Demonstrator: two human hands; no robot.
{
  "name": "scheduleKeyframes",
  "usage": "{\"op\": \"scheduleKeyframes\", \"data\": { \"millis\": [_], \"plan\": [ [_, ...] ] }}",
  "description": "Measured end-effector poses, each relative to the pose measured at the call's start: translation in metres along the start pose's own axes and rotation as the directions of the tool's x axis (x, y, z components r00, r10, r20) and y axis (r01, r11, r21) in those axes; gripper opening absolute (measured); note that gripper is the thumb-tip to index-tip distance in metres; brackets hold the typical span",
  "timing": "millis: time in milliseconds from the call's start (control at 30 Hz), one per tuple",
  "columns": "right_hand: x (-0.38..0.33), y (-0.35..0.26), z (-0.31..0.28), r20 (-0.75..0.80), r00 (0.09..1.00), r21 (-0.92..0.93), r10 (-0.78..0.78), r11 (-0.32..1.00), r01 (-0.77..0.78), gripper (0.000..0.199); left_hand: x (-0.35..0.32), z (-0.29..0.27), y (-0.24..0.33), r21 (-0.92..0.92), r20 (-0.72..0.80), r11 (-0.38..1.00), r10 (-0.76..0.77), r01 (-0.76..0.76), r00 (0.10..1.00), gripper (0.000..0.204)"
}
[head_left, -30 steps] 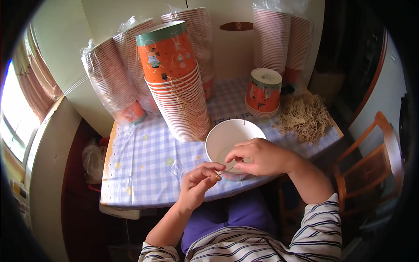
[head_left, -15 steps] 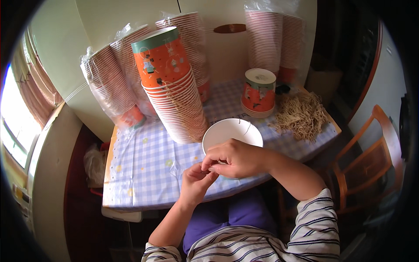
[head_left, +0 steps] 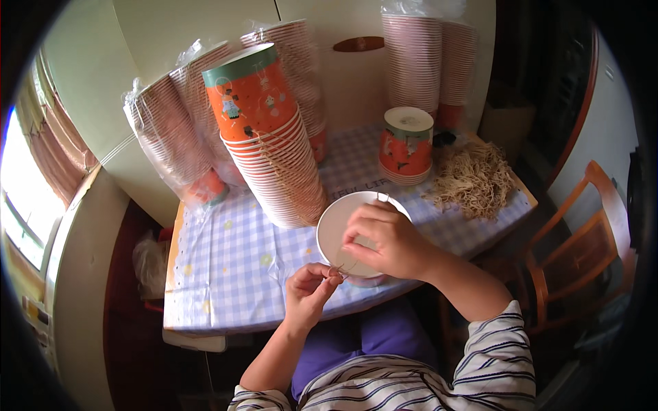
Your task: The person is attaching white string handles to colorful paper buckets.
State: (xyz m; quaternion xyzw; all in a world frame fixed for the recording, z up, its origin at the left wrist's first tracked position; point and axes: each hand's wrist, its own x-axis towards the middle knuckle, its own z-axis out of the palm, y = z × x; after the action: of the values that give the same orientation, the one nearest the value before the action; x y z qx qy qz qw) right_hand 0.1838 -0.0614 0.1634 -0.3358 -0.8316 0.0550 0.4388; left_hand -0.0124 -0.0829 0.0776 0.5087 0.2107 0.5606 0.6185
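The right hand (head_left: 385,241) grips the cup (head_left: 346,229), mouth up, at its near rim, while the left hand (head_left: 310,292), just below it, pinches a string (head_left: 344,269) there.

Desk (head_left: 226,274) with blue-checked cloth against pale green wall (head_left: 192,27). Curtained window (head_left: 34,198) at left, bright daylight. Wooden chair (head_left: 582,260) at right.

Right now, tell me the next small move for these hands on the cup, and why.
Probably draw the thin cord through with the left hand until it sits snug. That hand pinches the cord's end at the near rim of the white paper cup, while the right hand steadies the cup from above. The cord looks slack between them, though it is too fine to be sure.
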Motion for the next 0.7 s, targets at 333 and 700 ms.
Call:
{"op": "scheduleKeyframes", "data": {
  "millis": [333, 700],
  "plan": [
    [-0.024, -0.011, 0.006, 0.101, 0.99, -0.019, -0.097, 0.995, 0.099, 0.014, 0.0, 0.0, 0.0, -0.006, 0.039, 1.0, -0.024, 0.024, 0.999, 0.009],
    [-0.022, -0.021, 0.009, 0.157, 0.977, -0.267, -0.147, 0.946, 0.185, 0.017, -0.001, 0.002, 0.002, 0.059, 0.028, 0.998, -0.024, 0.023, 0.999, 0.01]
  ]
}}
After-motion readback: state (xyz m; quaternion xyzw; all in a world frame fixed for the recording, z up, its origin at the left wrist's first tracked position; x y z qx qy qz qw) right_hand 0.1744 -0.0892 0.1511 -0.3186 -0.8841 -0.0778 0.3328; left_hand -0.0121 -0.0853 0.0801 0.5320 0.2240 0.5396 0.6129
